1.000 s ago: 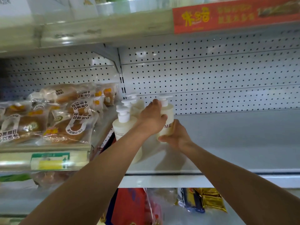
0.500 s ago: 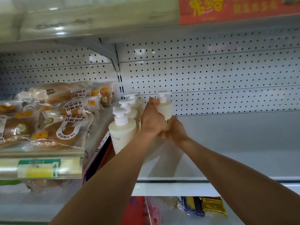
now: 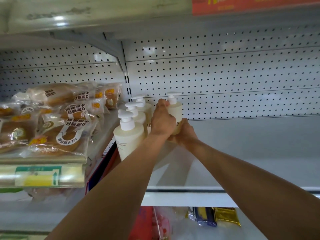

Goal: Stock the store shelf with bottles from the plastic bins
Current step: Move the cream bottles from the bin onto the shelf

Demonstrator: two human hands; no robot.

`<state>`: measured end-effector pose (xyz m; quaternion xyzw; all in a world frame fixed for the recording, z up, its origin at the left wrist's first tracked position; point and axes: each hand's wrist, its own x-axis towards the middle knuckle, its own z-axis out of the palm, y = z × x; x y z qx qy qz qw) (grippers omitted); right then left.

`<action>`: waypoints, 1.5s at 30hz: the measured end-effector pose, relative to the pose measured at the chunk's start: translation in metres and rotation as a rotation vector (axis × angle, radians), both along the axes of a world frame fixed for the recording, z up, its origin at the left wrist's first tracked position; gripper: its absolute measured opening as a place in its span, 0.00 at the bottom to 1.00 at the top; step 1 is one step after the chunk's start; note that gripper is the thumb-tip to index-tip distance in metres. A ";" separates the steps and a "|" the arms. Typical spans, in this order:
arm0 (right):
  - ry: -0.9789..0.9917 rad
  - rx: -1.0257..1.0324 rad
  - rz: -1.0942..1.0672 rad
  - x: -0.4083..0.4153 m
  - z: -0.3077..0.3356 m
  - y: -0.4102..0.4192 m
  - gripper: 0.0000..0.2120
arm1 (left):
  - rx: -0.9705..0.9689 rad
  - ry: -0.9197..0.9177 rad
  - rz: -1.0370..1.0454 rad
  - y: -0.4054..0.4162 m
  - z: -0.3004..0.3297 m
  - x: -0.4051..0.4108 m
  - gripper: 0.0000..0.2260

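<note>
Both arms reach up to the shelf (image 3: 242, 144). Left hand (image 3: 162, 121) w/ fingers curled round the pump bottle (image 3: 175, 111), right hand (image 3: 186, 134) cupping its base. Just left of the grip: row of 3 pump bottles (image 3: 129, 135); farther left, bagged bread (image 3: 57, 129). Behind the grip, pegboard back (image 3: 225, 75).

**Bottles at the shelf's left end**

Three pump bottles (image 3: 129, 134) stand in a row front to back on the shelf (image 3: 242, 153). Just right of them, near the pegboard back wall (image 3: 225, 75), both hands hold a fourth bottle (image 3: 175, 111). Bread packs (image 3: 57, 122) lie on the neighbouring shelf to the left.
</note>
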<state>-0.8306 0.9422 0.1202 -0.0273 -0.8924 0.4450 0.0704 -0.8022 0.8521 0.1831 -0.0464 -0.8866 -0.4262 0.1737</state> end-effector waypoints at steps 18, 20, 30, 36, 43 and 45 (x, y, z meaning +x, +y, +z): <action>0.313 0.677 0.046 0.148 0.000 0.098 0.19 | -0.458 0.073 -0.080 0.018 -0.032 0.120 0.13; 0.344 0.713 0.051 0.172 -0.003 0.113 0.18 | -0.434 0.082 -0.117 0.025 -0.039 0.139 0.13; 0.355 0.744 0.047 0.300 -0.058 0.177 0.13 | -0.433 0.028 -0.232 0.077 -0.125 0.254 0.10; 0.069 0.656 0.104 0.350 -0.148 0.204 0.12 | -0.316 -0.306 -0.350 0.099 -0.220 0.297 0.08; -0.416 0.457 0.154 0.374 -0.273 0.214 0.14 | -0.069 -0.794 -0.231 0.108 -0.338 0.302 0.09; -0.522 0.382 0.171 0.376 -0.310 0.207 0.16 | -0.026 -0.931 -0.176 0.107 -0.371 0.301 0.10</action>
